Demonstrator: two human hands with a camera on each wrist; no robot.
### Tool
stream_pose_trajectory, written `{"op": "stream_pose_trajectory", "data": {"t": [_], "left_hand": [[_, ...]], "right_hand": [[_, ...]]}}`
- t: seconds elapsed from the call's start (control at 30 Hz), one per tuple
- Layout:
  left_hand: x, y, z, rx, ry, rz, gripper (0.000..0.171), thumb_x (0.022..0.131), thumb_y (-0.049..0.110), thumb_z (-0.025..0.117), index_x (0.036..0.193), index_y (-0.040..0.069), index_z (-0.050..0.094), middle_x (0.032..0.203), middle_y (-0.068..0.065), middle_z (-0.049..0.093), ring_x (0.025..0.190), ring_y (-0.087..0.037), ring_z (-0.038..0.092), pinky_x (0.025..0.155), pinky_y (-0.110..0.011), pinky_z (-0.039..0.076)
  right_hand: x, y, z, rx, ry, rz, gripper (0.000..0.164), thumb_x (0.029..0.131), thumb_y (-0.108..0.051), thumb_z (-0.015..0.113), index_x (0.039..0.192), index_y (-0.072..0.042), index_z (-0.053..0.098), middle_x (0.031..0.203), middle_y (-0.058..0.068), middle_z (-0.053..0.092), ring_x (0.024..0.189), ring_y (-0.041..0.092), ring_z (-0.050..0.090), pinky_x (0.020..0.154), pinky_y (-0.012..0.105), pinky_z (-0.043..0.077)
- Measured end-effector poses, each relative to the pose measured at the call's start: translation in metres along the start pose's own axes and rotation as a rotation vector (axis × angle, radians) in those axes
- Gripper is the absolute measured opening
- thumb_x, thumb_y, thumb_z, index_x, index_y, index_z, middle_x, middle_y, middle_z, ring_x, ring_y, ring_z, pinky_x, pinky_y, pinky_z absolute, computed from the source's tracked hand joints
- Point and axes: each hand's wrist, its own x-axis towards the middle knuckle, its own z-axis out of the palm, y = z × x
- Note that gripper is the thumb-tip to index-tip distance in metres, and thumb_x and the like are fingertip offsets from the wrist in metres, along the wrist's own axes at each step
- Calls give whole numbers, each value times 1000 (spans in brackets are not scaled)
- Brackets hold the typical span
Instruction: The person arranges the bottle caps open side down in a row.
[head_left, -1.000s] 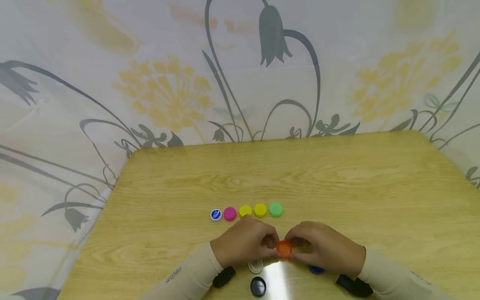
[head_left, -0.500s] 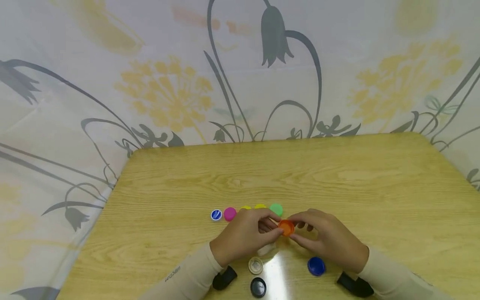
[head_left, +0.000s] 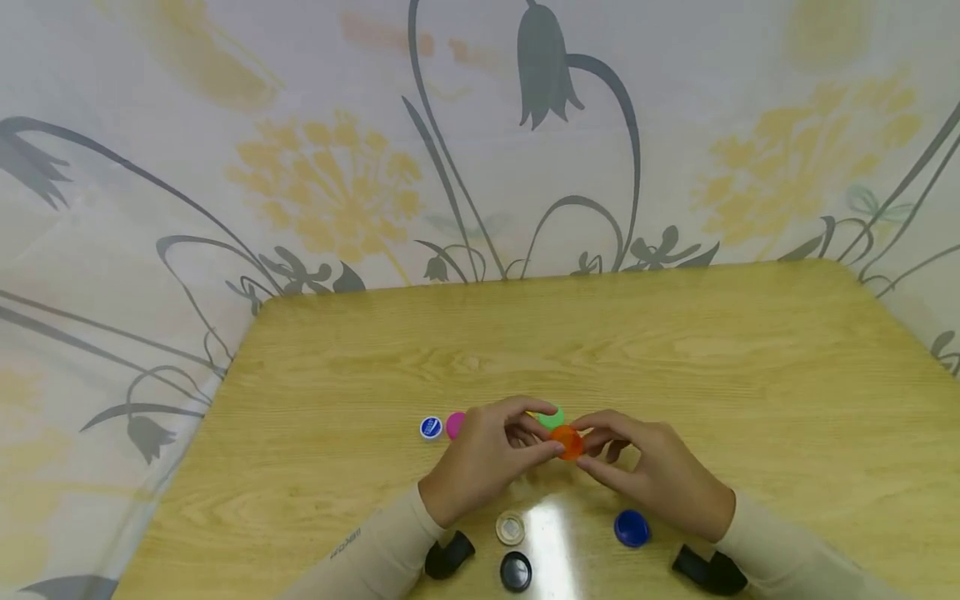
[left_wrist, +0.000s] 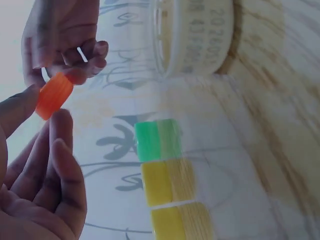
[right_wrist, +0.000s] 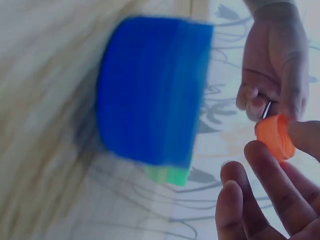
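Note:
An orange bottle cap [head_left: 567,442] is held up between both hands, smooth closed top toward the head camera. My left hand [head_left: 483,458] pinches its left side with thumb and index finger. The right hand [head_left: 660,471] has thumb and index finger at its right edge. Both wrist views show the cap [left_wrist: 54,96] between the fingertips, its ridged side visible. Just beyond it lies a green cap [head_left: 552,417], partly covered. Two yellow caps, hidden behind the left hand from the head, show in the left wrist view, the nearer yellow cap [left_wrist: 157,182] beside the green.
Left in the back row are a pink cap [head_left: 454,426] and a blue-and-white cap [head_left: 431,428]. Nearer me lie a beige cap [head_left: 511,528], a black cap [head_left: 516,572] and a blue cap [head_left: 632,528], hollow sides up. The wooden table [head_left: 360,350] meets a flower-patterned cloth.
Both hands have carried the orange cap away from me, toward the back row. It has turned over from hollow side up to closed top up. The beige and blue caps are now uncovered.

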Motion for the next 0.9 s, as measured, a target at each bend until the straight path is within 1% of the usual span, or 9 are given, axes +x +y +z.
{"op": "stream_pose_trajectory", "data": {"t": [0.1,0.17,0.23,0.33,0.43,0.57,0.7,0.77,0.9], "left_hand": [[1,1,-1,57,20,45,35,87,24,78,118,10,71,95,2,77,73,0,65,66,-21,54],[0,1,-1,137,34,104,31,87,25,79,115,12,73,97,4,77,75,1,64,66,-20,53],[0,1,-1,223,53,175,28,86,25,79,111,15,75,99,6,77,77,1,65,67,-20,52],[-1,1,-1,332,81,270,23,86,26,79,107,17,77,99,8,77,80,-1,66,69,-21,52],[-1,0,0,358,85,310,20,86,25,79,105,18,77,99,8,77,82,-3,67,71,-22,54],[0,1,-2,344,74,301,18,87,24,79,104,17,76,99,7,76,82,-4,66,73,-20,54],[1,3,-3,337,49,250,17,88,25,77,102,16,74,91,8,74,77,1,63,69,-16,51],[1,3,-3,334,31,230,17,89,25,76,103,16,73,89,7,75,77,4,63,68,-15,50],[0,3,-3,311,-7,225,20,91,23,75,109,15,71,100,6,76,80,4,66,72,-15,53]], "right_hand": [[0,-1,-3,119,-44,115,25,96,-9,66,121,-13,65,94,-4,76,82,6,70,69,25,56],[0,-2,-6,240,-88,210,22,101,-11,59,122,-11,64,97,2,76,86,12,72,72,28,57],[1,-2,-8,348,-130,279,22,104,-13,53,123,-8,63,101,9,75,90,16,72,75,31,58],[2,-1,-9,451,-175,325,24,106,-15,49,122,-3,63,104,17,73,92,20,72,77,34,59],[3,0,-9,470,-193,328,24,106,-15,49,121,-1,62,105,19,73,93,19,72,77,33,59],[3,2,-9,469,-193,352,23,105,-17,52,121,-4,63,108,18,73,98,21,72,82,32,58],[3,1,-8,457,-188,389,24,104,-20,55,121,-6,63,110,16,73,100,21,72,85,32,58],[3,0,-8,437,-182,384,24,103,-20,56,121,-6,63,109,16,73,99,21,72,84,31,58],[2,-1,-8,403,-151,374,24,101,-20,60,121,-7,63,110,12,71,98,19,71,82,30,58]]}}
